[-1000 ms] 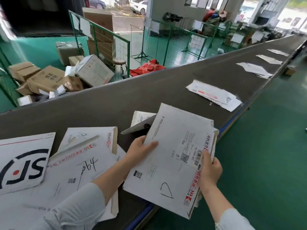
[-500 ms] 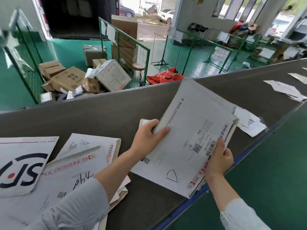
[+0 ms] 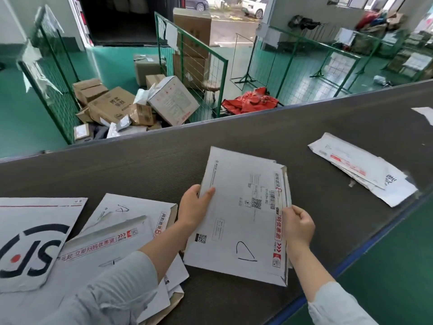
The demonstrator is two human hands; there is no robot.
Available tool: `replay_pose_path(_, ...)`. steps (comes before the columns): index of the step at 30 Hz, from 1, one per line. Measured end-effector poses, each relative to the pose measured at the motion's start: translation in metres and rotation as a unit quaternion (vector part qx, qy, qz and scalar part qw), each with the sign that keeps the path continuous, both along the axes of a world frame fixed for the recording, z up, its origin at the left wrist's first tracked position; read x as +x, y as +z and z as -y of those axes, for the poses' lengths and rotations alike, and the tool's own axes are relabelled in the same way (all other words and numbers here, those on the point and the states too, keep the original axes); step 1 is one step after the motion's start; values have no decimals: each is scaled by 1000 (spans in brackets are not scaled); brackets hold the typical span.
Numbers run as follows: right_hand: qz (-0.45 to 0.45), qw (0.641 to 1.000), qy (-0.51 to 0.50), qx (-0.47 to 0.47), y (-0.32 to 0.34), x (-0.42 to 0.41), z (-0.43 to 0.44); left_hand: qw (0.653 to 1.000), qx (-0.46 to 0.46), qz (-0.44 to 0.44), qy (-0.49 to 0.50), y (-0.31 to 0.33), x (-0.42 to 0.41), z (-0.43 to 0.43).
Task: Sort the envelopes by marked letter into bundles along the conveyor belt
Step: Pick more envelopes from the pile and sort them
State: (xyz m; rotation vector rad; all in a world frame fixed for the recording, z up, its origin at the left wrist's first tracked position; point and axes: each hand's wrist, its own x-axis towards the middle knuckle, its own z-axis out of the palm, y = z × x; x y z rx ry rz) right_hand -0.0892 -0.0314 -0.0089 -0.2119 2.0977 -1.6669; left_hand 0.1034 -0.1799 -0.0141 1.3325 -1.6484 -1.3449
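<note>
I hold a small stack of white envelopes (image 3: 243, 214) just above the dark conveyor belt (image 3: 145, 170). The top one bears a hand-drawn mark like a D near its lower edge. My left hand (image 3: 195, 207) grips the stack's left edge, thumb on top. My right hand (image 3: 297, 225) pinches its right edge. A heap of white envelopes (image 3: 112, 233) lies on the belt at the left, one marked with an A-like sign. A bundle of envelopes (image 3: 360, 167) lies farther right on the belt.
A large envelope with a dark logo (image 3: 30, 240) lies at the far left. Another envelope corner (image 3: 425, 113) shows at the right edge. Beyond the belt stand green wire fences (image 3: 194, 66), cardboard boxes (image 3: 112, 106) and a red bag (image 3: 250, 100) on green floor.
The held stack has come down and to the left, closer to the belt and the left heap. The view has turned left, so the far bundles slid out of sight.
</note>
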Motion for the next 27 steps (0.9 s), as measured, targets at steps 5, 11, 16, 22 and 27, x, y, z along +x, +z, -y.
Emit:
replay_pose_path(5,91,982,79,144,-53,-28,9,971,130,191,-57,-53,-21,24)
replay_pose_path(11,49,961,92,258,-106,-37,14,943,201,261,-46,-77,-27,27)
replay_pose_path(16,23,957,79,278,-112,-32,24,935,238,258,-47,-76,-27,35)
replay_pose_path(22,92,959,87,255,-104,-28,22,932,266,232,-78,-74,-21,33)
replay_pose_path(27,213,945,145,200,-80,-21,12,934,307,171,-58,-76,-17,28)
